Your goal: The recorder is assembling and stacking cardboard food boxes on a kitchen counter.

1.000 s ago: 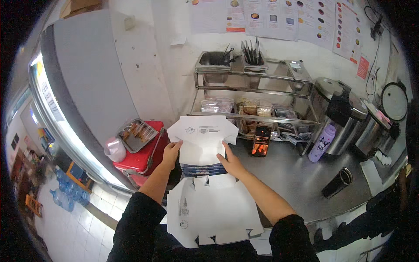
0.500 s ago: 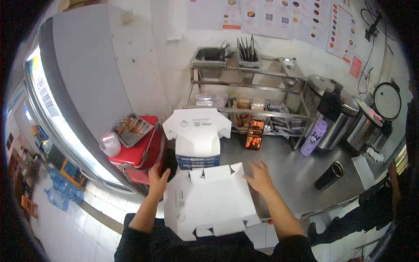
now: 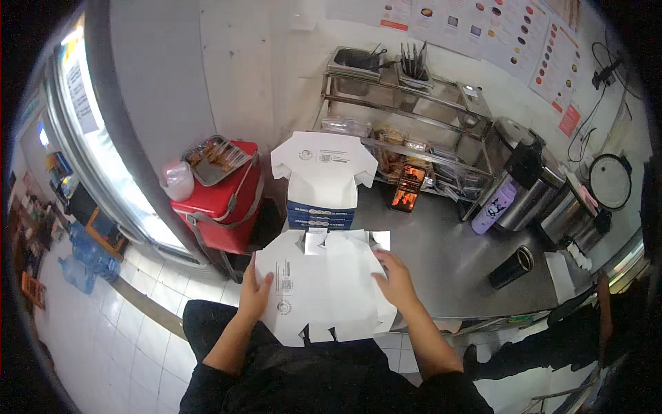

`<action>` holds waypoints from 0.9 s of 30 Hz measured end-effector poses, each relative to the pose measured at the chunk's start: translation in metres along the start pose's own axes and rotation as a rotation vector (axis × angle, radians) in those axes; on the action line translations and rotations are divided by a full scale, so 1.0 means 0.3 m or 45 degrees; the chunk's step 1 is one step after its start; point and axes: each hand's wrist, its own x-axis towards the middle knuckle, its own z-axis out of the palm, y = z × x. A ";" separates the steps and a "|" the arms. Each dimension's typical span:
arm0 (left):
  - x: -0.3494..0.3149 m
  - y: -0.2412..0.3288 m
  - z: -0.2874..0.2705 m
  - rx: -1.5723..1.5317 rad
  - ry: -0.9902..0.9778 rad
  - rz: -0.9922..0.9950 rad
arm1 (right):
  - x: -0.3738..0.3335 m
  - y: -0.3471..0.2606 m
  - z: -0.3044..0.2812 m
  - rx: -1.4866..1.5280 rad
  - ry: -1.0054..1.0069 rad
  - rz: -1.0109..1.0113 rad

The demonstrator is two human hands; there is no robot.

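A flat white cardboard box blank [image 3: 321, 293] with cut flaps lies in front of my body, its near part over my lap. Along its left edge is my left hand [image 3: 256, 295], thumb on top and fingers going under the board. My right hand [image 3: 398, 281] grips the opposite edge, thumb on the white face. The right side of the blank looks slightly bent up. Just beyond it stands a stack of blue-sided boxes [image 3: 321, 215], the top one with its white lid [image 3: 324, 153] raised.
A red cooler bag [image 3: 224, 214] bearing a tray of food [image 3: 215, 160] stands left. Right on the metal counter [image 3: 441, 269] are a phone [image 3: 408, 188], a purple bottle [image 3: 494, 208] and a dark cup [image 3: 512, 268]. A metal rack [image 3: 407, 103] stands behind. Another person's dark-clothed leg [image 3: 538, 348] shows at right.
My hands have closed in on the blank's two side edges and now hold it. The blank has shifted and its right side has bent slightly. The view has turned a little.
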 end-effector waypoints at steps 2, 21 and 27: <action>0.012 -0.007 -0.023 -0.019 0.024 -0.089 | 0.016 -0.019 -0.027 0.295 0.121 -0.040; -0.021 0.485 -0.178 -0.744 -0.503 -0.047 | -0.007 -0.433 -0.260 0.801 -0.171 -1.053; -0.090 0.675 -0.139 -1.374 -0.157 -0.048 | -0.035 -0.628 -0.132 0.438 -0.347 -1.421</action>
